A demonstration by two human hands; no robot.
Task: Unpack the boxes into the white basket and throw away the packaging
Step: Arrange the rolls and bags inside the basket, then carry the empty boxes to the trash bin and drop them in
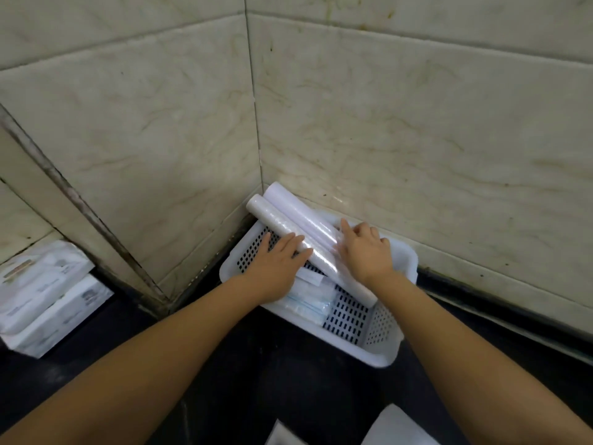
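Observation:
A white perforated basket (390,351) stands on the dark counter in the tiled corner. Two long white rolls wrapped in clear film (290,216) lie slanted across it, their far ends sticking out over the back rim against the wall. My left hand (277,263) lies flat with straight fingers against the left side of the rolls. My right hand (365,250) rests on them from the right, fingers spread and lightly bent. Under the rolls lie flat clear packets with pale blue contents (308,305).
White boxes (45,303) are stacked at the left on the counter beside a wall ledge. Two white flat pieces (394,427) show at the bottom edge. Tiled walls close in the back and the right.

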